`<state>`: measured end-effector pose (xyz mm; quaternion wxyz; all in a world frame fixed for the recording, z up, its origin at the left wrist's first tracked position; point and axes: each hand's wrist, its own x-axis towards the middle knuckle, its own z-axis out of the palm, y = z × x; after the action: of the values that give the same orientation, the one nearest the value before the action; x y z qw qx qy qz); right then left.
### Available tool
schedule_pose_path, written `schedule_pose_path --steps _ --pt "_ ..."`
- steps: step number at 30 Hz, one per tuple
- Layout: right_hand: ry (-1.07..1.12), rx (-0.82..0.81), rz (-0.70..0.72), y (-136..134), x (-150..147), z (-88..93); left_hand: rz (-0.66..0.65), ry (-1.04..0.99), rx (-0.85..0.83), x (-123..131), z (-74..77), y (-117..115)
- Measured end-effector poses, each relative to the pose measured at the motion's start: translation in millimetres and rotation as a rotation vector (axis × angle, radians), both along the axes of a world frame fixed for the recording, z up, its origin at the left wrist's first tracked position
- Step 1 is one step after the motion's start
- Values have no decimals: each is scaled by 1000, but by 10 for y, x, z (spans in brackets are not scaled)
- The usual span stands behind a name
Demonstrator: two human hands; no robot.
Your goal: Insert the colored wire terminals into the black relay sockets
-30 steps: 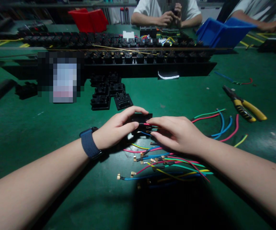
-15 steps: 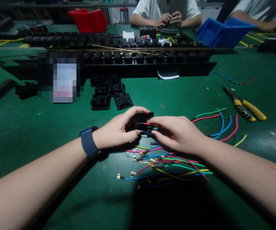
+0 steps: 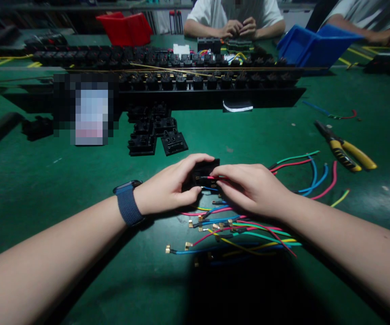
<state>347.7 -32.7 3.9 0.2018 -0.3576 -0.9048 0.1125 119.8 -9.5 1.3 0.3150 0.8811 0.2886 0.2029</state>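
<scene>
My left hand point(image 3: 171, 186), with a dark blue watch band on its wrist, is closed around a small black socket module point(image 3: 204, 171) just above the green mat. My right hand point(image 3: 249, 187) pinches a red wire point(image 3: 206, 178) at the module's near face, where a blue wire is also attached. Under both hands lies a loose bundle of coloured wires point(image 3: 235, 232) with brass terminals.
Several black socket modules point(image 3: 154, 131) lie ahead, behind them long black racks of sockets point(image 3: 195, 81). Yellow-handled pliers point(image 3: 345, 149) and curved wires point(image 3: 310, 174) are at the right. Red bin point(image 3: 125, 28) and blue bin point(image 3: 313, 43) stand far back, where other people's hands work.
The module has tilted up slightly and shifted a little right in my left hand. My right fingers have closed in on the red wire. The person opposite lowered their hands.
</scene>
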Motion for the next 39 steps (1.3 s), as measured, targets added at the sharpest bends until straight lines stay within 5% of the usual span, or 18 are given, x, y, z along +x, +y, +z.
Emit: schedule_pose_path --steps 18,39 --pt "35 -64 -22 -7 -30 12 -7 67 112 26 6 -29" --pt "20 -97 -31 -12 -16 3 -5 -1 54 1 -39 -10"
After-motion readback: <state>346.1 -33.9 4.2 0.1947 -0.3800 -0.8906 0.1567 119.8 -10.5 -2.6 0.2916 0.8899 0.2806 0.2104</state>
